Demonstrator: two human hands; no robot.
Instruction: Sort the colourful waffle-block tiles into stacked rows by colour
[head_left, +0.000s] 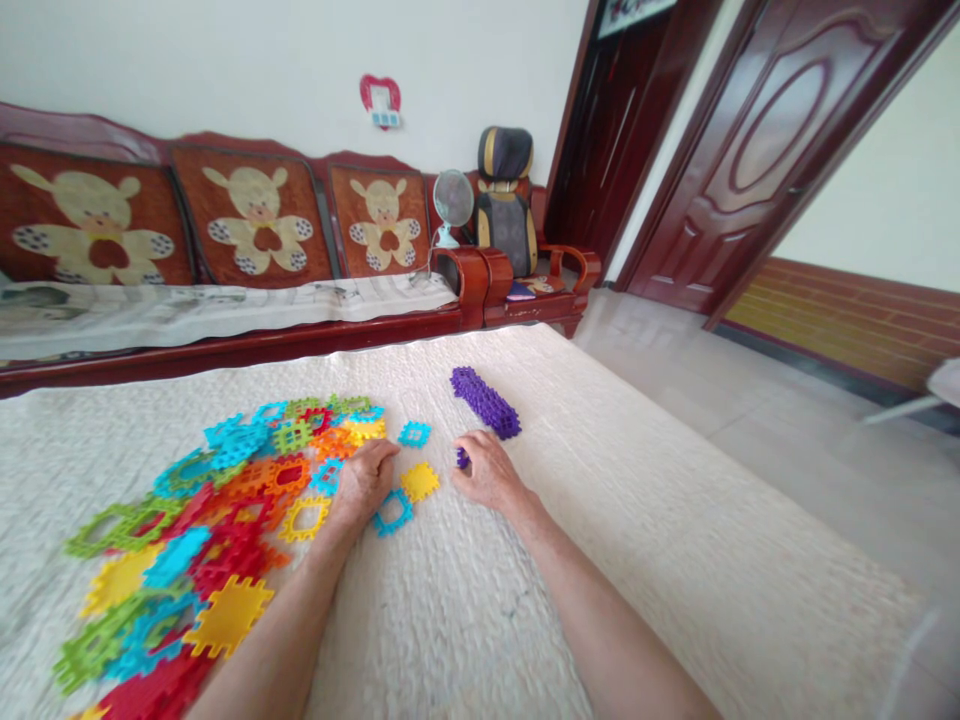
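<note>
My right hand [487,470] is closed on a small purple interlocking tile [462,458], most of it covered by the fingers. Just beyond that hand lies a long stack of purple tiles [486,400]. My left hand [366,478] has its fingers curled at the right edge of a mixed pile; what they hold, if anything, is hidden. Between the hands lie a yellow tile [420,482], a blue tile [414,434] and a blue frame-shaped tile [393,512]. The pile holds red tiles [232,545], green tiles [116,525] and several other colours.
A pale quilted cloth [637,520] covers the table. Behind it stand a wooden sofa with bear-patterned cushions [259,220], a small fan [453,200] and an armchair with a massage pad [507,220]. Tiled floor [750,400] and a wooden door [765,150] are on the right.
</note>
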